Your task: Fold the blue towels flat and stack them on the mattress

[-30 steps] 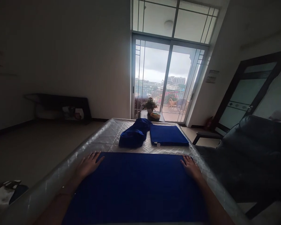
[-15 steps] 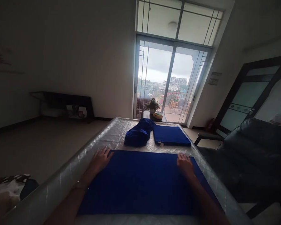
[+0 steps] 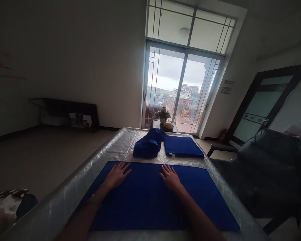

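Observation:
A large blue cloth (image 3: 150, 197) lies spread flat on a silver quilted mattress (image 3: 110, 147). My left hand (image 3: 117, 174) rests flat on the cloth near its far edge, fingers spread. My right hand (image 3: 170, 176) also lies flat on the cloth, a little right of the middle, fingers stretched out. Neither hand holds anything. Beyond them a bunched blue cloth (image 3: 148, 144) sits beside a neatly folded blue cloth (image 3: 182, 146) at the far end of the mattress.
A dark armchair (image 3: 268, 167) stands to the right of the mattress. A small table with a potted plant (image 3: 162, 115) is in front of the glass balcony doors (image 3: 180, 90). A low dark shelf (image 3: 65, 112) lines the left wall. Open floor lies to the left.
Both hands slid inward along the cloth's far edge, from its outer corners toward the middle; the right hand moved farther. The camera view shifted slightly.

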`<state>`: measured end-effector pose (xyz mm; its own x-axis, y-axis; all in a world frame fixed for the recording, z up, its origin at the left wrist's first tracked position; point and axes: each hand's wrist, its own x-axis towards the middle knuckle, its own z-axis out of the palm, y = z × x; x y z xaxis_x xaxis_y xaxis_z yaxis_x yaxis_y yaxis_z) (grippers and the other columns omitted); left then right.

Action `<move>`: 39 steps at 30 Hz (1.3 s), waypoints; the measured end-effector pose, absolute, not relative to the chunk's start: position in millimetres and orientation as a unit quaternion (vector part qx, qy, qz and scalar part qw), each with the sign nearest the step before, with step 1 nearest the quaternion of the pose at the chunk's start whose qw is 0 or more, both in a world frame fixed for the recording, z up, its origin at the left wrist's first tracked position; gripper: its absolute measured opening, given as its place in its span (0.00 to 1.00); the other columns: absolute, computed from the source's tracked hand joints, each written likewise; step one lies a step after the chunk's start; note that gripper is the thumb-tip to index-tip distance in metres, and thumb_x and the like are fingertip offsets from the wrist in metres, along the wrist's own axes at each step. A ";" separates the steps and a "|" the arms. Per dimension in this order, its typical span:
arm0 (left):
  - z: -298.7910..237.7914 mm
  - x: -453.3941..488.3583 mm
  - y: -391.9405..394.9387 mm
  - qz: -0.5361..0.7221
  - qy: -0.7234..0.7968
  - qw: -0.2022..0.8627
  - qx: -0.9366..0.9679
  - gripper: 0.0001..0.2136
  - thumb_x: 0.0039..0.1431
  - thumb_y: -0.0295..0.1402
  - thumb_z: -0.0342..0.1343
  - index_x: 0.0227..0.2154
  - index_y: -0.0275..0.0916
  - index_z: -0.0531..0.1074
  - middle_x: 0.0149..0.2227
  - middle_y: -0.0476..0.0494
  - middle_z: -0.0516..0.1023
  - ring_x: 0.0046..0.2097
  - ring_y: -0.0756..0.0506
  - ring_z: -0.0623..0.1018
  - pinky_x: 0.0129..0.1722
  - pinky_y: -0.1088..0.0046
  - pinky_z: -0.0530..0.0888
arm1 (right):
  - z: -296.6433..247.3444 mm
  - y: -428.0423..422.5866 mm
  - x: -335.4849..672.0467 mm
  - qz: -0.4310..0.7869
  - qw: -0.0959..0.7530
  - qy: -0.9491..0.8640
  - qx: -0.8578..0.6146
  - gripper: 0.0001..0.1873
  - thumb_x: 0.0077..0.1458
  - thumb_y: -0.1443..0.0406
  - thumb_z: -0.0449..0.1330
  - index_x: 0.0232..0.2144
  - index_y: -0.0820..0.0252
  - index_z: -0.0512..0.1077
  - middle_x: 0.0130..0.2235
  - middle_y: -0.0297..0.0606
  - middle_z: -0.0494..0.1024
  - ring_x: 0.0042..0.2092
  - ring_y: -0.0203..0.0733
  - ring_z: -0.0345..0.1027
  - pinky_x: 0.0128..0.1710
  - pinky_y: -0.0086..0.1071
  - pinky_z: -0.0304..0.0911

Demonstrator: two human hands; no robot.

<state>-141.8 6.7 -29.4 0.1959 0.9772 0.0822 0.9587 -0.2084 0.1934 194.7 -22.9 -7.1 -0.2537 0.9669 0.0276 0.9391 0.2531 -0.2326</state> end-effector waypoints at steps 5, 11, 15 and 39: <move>-24.9 -167.1 12.2 0.051 0.691 0.045 0.720 0.30 0.66 0.51 0.36 0.67 0.43 0.49 0.70 0.37 0.48 0.70 0.39 0.49 0.66 0.54 0.47 | -7.8 -26.8 285.5 0.070 0.036 -0.749 -0.657 0.33 0.66 0.50 0.37 0.68 0.57 0.47 0.69 0.33 0.46 0.70 0.39 0.34 0.67 0.39 0.33; -30.9 -182.0 16.8 0.038 0.720 0.027 0.693 0.30 0.67 0.49 0.36 0.67 0.42 0.49 0.70 0.37 0.48 0.70 0.37 0.49 0.65 0.52 0.49 | -19.5 -28.8 375.0 0.009 0.012 -0.661 -0.750 0.34 0.66 0.53 0.37 0.68 0.64 0.48 0.69 0.40 0.48 0.70 0.42 0.37 0.67 0.41 0.36; -35.2 -183.2 17.1 0.016 0.709 -0.014 0.705 0.28 0.68 0.46 0.38 0.67 0.42 0.50 0.70 0.37 0.51 0.70 0.37 0.50 0.65 0.54 0.50 | -26.8 -24.5 396.7 0.001 0.009 -0.634 -0.773 0.34 0.66 0.53 0.37 0.68 0.66 0.48 0.69 0.40 0.47 0.69 0.44 0.38 0.67 0.43 0.38; -21.0 15.9 7.5 0.104 0.490 0.029 0.865 0.34 0.64 0.55 0.31 0.66 0.42 0.55 0.68 0.42 0.55 0.69 0.42 0.53 0.69 0.59 0.51 | -19.8 -36.8 358.5 0.041 0.054 -0.682 -0.728 0.35 0.66 0.51 0.37 0.68 0.63 0.48 0.70 0.37 0.47 0.70 0.43 0.36 0.67 0.41 0.33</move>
